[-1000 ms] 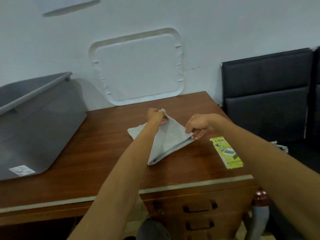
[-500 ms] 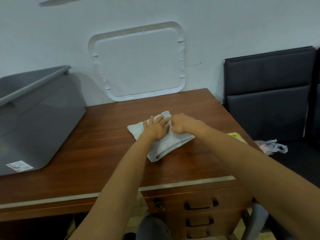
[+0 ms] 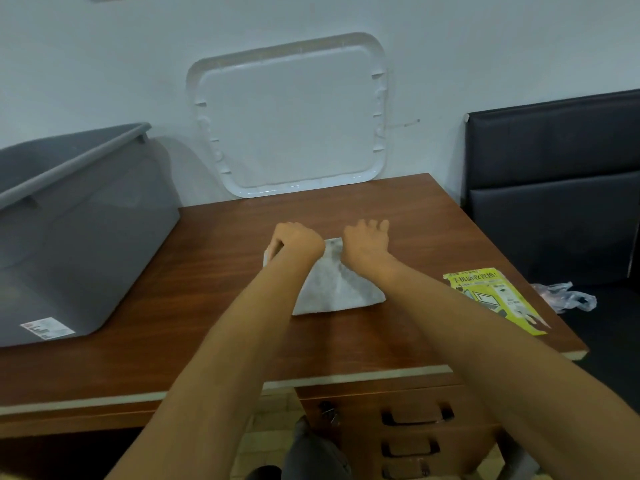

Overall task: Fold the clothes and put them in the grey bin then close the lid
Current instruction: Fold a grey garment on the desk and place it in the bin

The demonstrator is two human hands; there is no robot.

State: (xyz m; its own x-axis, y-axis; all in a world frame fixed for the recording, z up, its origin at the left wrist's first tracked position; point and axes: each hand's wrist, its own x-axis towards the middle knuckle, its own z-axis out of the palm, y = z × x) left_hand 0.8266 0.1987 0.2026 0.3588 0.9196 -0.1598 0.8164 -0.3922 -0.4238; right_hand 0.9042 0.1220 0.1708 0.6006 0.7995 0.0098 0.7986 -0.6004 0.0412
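folded grey cloth (image 3: 337,289) lies mid-counter (image 3: 214,271), well right of the grey bin (image 3: 86,237) | left hand (image 3: 298,242) curled, pinching the cloth's far left corner | right hand (image 3: 366,241) palm down on its far right corner, fingers spread | white lid (image 3: 291,116) leans on wall behind | yellow leaflet (image 3: 496,301) near right edge

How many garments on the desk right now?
1: light grey cloth on the desk, gripped by left hand, under right hand. Grey bin interior unseen; more may hide there.

2x hands (image 3: 298,241) (image 3: 366,241), 1x cloth (image 3: 334,289), 1x bin (image 3: 86,237), 1x lid (image 3: 291,133)
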